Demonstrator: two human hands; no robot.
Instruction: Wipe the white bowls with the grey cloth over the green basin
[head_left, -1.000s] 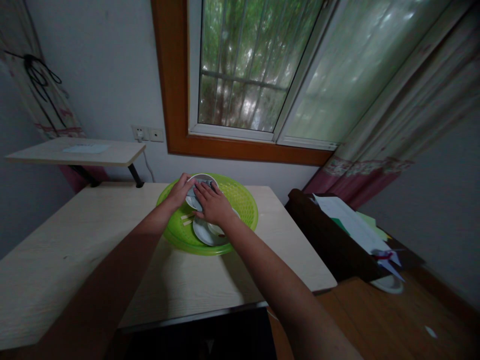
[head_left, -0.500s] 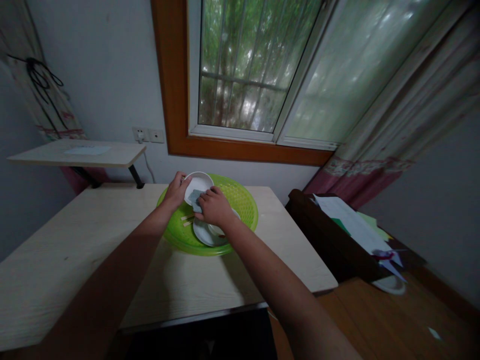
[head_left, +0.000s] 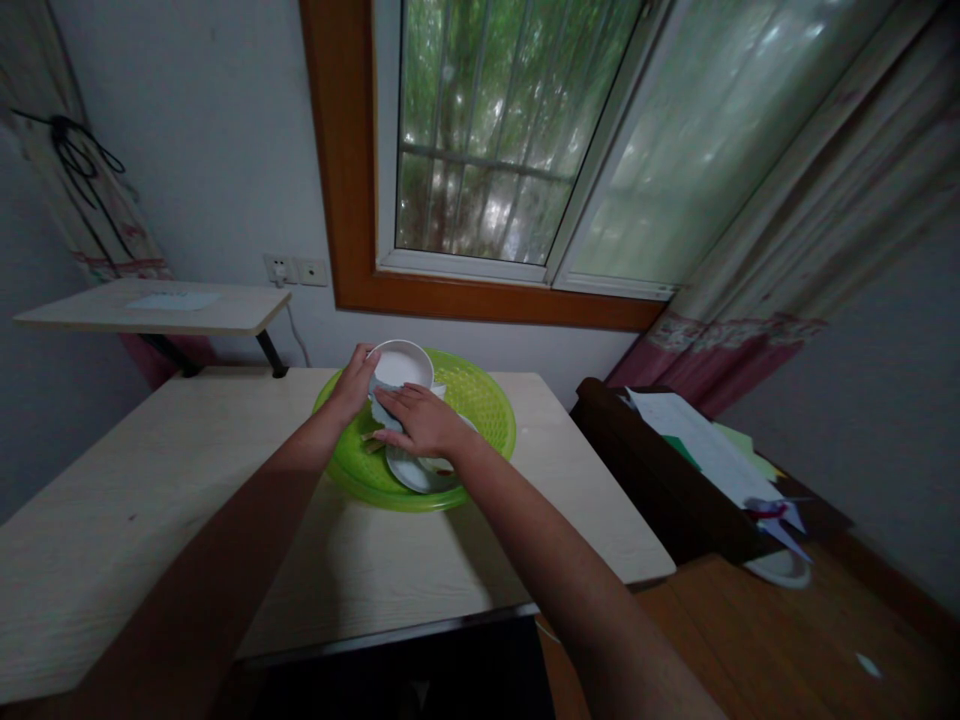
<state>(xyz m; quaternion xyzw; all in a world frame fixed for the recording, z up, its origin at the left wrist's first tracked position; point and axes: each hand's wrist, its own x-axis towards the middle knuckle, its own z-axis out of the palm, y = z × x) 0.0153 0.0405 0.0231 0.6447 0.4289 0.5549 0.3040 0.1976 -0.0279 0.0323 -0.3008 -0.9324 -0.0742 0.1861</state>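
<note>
My left hand [head_left: 352, 383] grips the rim of a small white bowl [head_left: 401, 364], holding it tilted above a round green plastic basket [head_left: 487, 405] on the pale wooden table [head_left: 187, 480]. Under that bowl, my right hand [head_left: 420, 420] presses a grey-blue cloth [head_left: 384, 412] with its fingers closed on it. Below my right hand, white plates [head_left: 412, 468] lie in the basket. Wooden chopsticks [head_left: 373, 440] lie beside them, partly hidden.
A small shelf [head_left: 150, 305] juts from the wall at left, with a wall socket [head_left: 294, 269] near it. A dark cabinet [head_left: 675, 470] with papers [head_left: 697, 435] stands right of the table. A window and curtain are behind.
My right hand with the cloth has slid from inside the bowl down to its lower outside. My left hand has tipped the bowl so its white inside now shows.
</note>
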